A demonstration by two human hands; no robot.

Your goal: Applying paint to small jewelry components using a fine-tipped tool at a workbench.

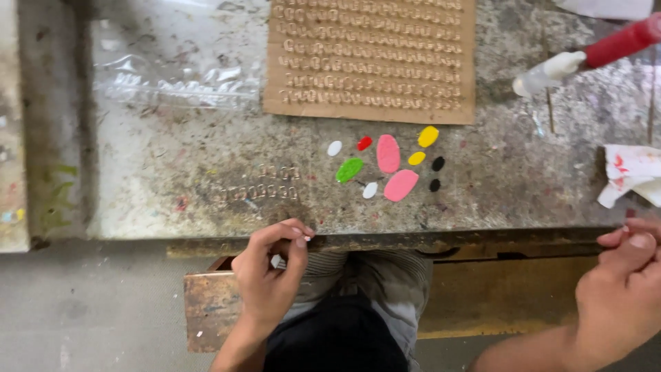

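My left hand (270, 272) hovers at the near edge of the worn workbench (172, 172), thumb and forefinger pinched on a tiny pale piece (305, 236). My right hand (623, 286) is at the lower right, fingers curled, with nothing clearly visible in it. On the bench in front lie blobs of colour: two pink ovals (392, 169), a green one (349, 169), yellow ones (427, 136), a red one (364, 143), white ones and two black dots (436, 173). Rows of small clear pieces (265, 186) lie left of the blobs.
A brown cardboard sheet (372, 58) covered with rows of tiny pieces lies at the back. A clear plastic bag (175, 76) is at back left. A red-handled tool with a white tip (585, 58) and a stained white rag (630, 172) sit at right. A rusty open drawer (206, 303) is below.
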